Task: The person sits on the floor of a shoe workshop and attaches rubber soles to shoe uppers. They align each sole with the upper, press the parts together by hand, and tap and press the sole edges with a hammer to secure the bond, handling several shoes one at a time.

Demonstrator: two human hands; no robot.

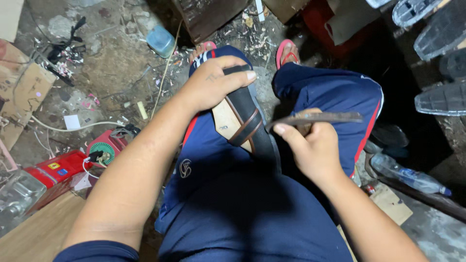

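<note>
Person seated, dark blue trousers, pink flip-flops on both feet. Black-and-brown strapped sandal with a pale tan insole (242,123) lies along the left thigh, toe end far. Left hand (213,85) curled over the sandal's far end, fingers wrapped on its edge, pressing it to the leg. Right hand (313,148) closed around a flat dark metal blade tool (315,118), thumb on top, tool lying level, tip just beside the sandal's straps. Far left: red box with green round dial (104,148) on the littered floor. Near right: clear plastic bottle (405,175) lying down.
</note>
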